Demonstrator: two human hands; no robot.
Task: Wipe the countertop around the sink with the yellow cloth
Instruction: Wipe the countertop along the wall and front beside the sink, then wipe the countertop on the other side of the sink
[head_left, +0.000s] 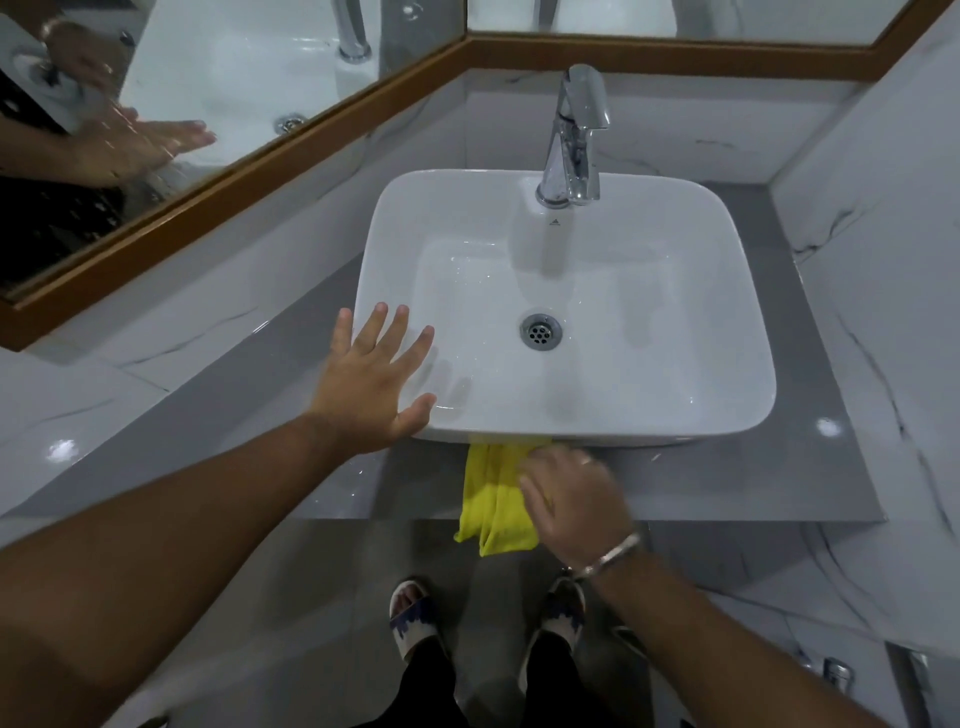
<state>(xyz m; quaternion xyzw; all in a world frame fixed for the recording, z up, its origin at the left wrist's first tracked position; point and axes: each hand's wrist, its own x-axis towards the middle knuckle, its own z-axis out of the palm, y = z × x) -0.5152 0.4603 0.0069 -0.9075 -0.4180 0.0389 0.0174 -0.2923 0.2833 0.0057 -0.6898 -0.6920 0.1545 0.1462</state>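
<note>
A white rectangular sink (566, 415) sits on a grey countertop (249, 415). The yellow cloth (493, 499) lies on the narrow front strip of the counter just below the sink's front rim, with its lower end hanging over the counter edge. My right hand (576, 504), with a silver bangle at the wrist, presses on the cloth's right side and is blurred. My left hand (374, 384) is spread flat with fingers apart, resting over the sink's front left corner and holding nothing.
A chrome tap (574, 135) stands at the sink's back rim and a drain (541, 332) lies in the basin. A wood-framed mirror (218, 192) runs along the left and back walls. Marble walls close in on both sides. My feet (410, 618) stand below the counter edge.
</note>
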